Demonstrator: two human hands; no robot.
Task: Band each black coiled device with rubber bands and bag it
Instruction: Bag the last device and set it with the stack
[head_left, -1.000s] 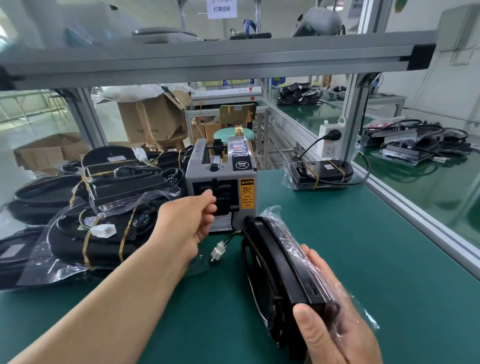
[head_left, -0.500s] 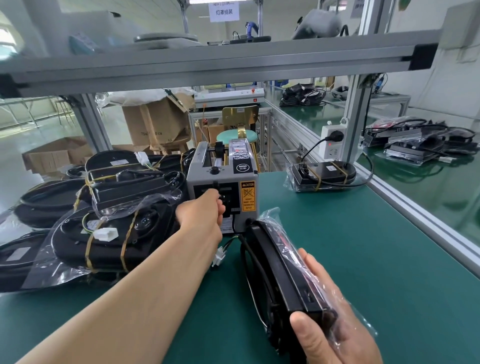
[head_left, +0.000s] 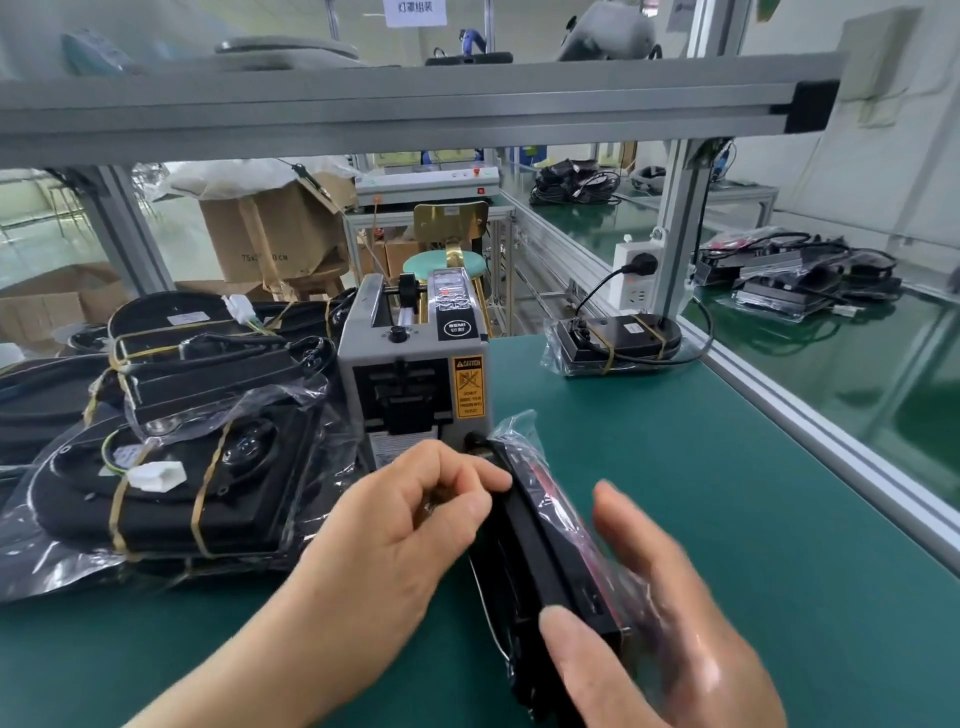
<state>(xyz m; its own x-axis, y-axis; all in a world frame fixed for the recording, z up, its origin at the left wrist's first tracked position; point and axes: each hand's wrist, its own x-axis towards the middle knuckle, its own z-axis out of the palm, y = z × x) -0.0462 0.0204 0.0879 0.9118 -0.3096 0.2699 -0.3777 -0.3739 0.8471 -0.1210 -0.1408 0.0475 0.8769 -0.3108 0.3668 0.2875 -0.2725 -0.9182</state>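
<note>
Bagged devices (head_left: 171, 483) crowd the left, the tape dispenser (head_left: 415, 374) blocks ahead; green mat (head_left: 701, 493) lies open rightward.

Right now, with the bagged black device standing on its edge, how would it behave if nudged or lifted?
Likely tippy: the bagged device stands on a narrow edge, steadied by the right hand. Probably stiff, given its straight, rigid-looking casing. The loose glossy bag may slide over it, so a grip could slip.

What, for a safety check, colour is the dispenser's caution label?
Caution label: yellow, black print; head view.
</note>
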